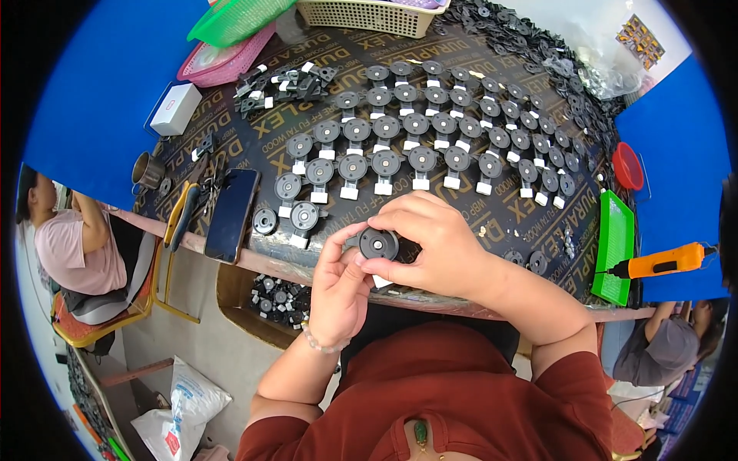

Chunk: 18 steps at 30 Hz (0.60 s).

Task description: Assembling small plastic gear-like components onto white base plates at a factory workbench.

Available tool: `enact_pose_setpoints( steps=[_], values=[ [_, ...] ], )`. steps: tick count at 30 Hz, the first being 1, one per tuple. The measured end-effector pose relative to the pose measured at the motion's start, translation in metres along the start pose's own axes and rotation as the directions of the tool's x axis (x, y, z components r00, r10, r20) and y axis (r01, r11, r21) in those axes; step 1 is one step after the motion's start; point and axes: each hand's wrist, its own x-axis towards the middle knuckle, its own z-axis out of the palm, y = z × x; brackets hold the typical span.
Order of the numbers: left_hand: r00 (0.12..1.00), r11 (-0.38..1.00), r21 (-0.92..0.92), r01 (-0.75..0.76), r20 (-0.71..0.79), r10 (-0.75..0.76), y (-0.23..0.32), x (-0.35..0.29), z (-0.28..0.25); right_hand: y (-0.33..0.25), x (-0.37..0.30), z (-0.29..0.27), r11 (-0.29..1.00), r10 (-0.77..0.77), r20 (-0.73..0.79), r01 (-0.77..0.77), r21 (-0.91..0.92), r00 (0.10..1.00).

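Note:
Just in front of me, at the table's near edge, both hands hold one black round plastic part (379, 244) with a small metal centre. My left hand (342, 296) pinches its left side, fingers closed. My right hand (434, 240) curls around its top and right side, with the thumb at its lower edge. A white tab (381, 281) shows just below the disc. Beyond my hands, several rows of similar black parts with white tabs (386, 162) lie on the dark table. One tabless black disc (265, 221) lies to the left.
At left are a phone (233, 211), pliers (184, 215), a metal cup (147, 170) and a white box (176, 109). A green tray (614, 250) and orange electric screwdriver (665, 261) are at right. Black pieces (507, 31) heap at the back; a box of parts (244, 316) stands below the edge.

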Motion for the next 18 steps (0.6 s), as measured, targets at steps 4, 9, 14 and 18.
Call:
enact_pose_setpoints(
  steps=[4, 9, 14, 18],
  values=[
    [1.0, 1.0, 0.012, -0.011, 0.019, 0.011, 0.0, 0.0, 0.002, -0.003, -0.001, 0.002, 0.994, -0.052, -0.032, 0.049, -0.097, 0.998],
    [0.999, 0.997, 0.073, -0.033, 0.001, 0.033, 0.005, -0.001, 0.006, -0.002, 0.001, 0.003, 0.994, -0.074, -0.051, 0.069, -0.087, 0.996],
    [0.988, 0.771, 0.622, -0.135, 0.028, 0.15, 0.028, 0.002, -0.002, 0.015, 0.007, 0.006, 0.993, 0.02, 0.0, -0.02, -0.118, 1.0],
    [0.823, 0.263, 0.911, -0.318, 0.127, 0.553, 0.085, 0.042, -0.039, 0.03, 0.001, 0.021, 0.955, 0.108, 0.053, -0.089, -0.284, 0.993]
  ],
)
